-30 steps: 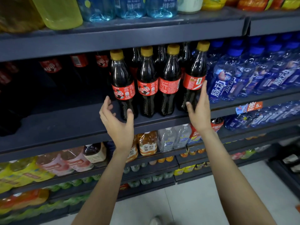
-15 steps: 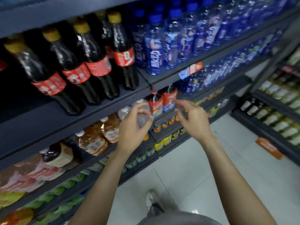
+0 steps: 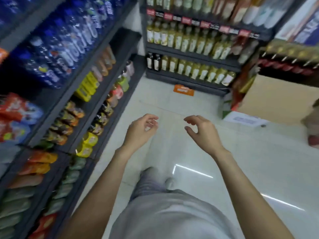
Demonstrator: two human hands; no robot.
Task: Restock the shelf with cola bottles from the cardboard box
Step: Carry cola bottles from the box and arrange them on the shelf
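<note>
Cola bottles (image 3: 284, 56) standing upright in rows at far right, up in the open cardboard box (image 3: 276, 99), well apart from both hands. Dark bodies, red labels, yellowish caps, all blurred. Probably heavy when full; stiff plastic, smooth and likely slippery, so best taken round the neck just under the cap or round the narrow waist, 1 per hand. Left hand (image 3: 141, 130) released and holding nothing, fingers loosely curled, out over the pale floor (image 3: 259, 169). Right hand (image 3: 202, 130) the same: empty, relaxed, just beside the left. Drinks shelf (image 3: 103, 83) running along the left, another rack (image 3: 189, 50) straight ahead. Looks like heading for the box.
</note>
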